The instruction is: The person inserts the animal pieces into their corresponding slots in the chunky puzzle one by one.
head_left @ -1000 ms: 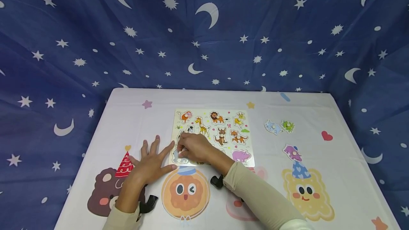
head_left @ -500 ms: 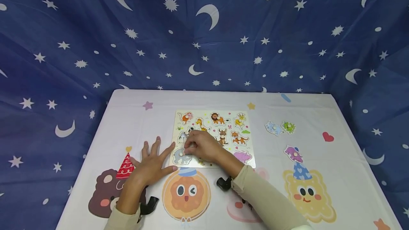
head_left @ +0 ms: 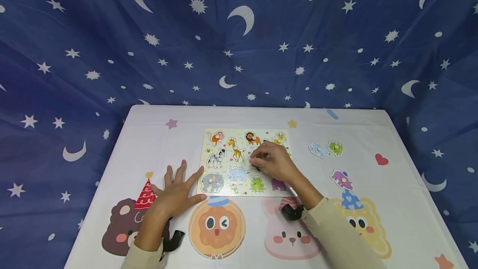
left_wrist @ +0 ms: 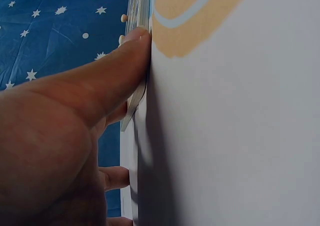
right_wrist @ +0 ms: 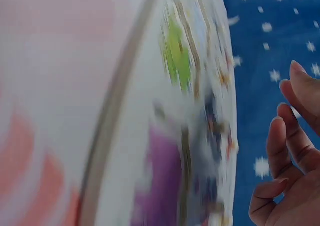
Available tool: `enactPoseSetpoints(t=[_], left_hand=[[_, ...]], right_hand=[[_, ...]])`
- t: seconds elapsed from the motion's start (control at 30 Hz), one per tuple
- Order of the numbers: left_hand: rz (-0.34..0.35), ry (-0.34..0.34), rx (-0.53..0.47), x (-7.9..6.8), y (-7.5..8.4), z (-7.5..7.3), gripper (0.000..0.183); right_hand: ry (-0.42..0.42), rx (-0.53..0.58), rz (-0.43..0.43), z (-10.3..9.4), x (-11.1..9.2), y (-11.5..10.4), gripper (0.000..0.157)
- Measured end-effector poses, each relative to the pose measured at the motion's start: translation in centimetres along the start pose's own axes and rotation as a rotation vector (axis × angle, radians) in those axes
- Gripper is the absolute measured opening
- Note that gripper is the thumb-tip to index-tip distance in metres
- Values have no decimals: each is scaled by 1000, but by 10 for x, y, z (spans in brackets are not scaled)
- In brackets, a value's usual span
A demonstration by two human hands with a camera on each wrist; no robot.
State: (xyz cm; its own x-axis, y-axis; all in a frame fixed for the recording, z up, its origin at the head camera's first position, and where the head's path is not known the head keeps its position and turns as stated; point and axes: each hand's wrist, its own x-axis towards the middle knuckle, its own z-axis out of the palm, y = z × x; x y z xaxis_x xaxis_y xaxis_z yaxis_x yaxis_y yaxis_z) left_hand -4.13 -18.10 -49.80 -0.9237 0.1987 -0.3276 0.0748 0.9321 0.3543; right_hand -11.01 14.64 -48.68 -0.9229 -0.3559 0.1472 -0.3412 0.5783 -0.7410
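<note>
A cream animal puzzle board (head_left: pixel 224 194) lies on the table in the head view. The grey elephant piece (head_left: pixel 212 182) sits at its lower left corner. My left hand (head_left: pixel 176 194) rests spread on the tablecloth, its thumb and index finger at the board's left edge; the thumb (left_wrist: pixel 115 71) touches that edge in the left wrist view. My right hand (head_left: pixel 274 163) is over the board's right half, covering the kangaroo and tiger. Its fingers (right_wrist: pixel 277 141) are loosely bent with nothing between them in the right wrist view, where the board is blurred.
Loose pieces lie right of the board: a blue rhino (head_left: pixel 318 149), a green frog (head_left: pixel 336 148) and a purple hippo (head_left: pixel 341 179). On the board are a zebra (head_left: pixel 216 159), giraffe (head_left: pixel 236 150) and lion (head_left: pixel 254 138). A starry blue cloth (head_left: pixel 239 53) hangs behind the table.
My right hand has left the elephant piece and moved right across the board, uncovering the zebra and the rhino and frog pictures. The left hand has stayed in place.
</note>
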Motion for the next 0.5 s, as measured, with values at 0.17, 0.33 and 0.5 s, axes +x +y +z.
enactPoseSetpoints(t=[0.17,0.33,0.5], left_hand=[[-8,-3,5,0,0,0,86],[-6,-5,8,0,0,0,86],[-4,-10,6,0,1,0,84]], right_hand=[[88,-15,83,-30,-11,18,8],[167,-12,138,-53,-23,40,11],[265,-70,194,-74,-37,63,16]])
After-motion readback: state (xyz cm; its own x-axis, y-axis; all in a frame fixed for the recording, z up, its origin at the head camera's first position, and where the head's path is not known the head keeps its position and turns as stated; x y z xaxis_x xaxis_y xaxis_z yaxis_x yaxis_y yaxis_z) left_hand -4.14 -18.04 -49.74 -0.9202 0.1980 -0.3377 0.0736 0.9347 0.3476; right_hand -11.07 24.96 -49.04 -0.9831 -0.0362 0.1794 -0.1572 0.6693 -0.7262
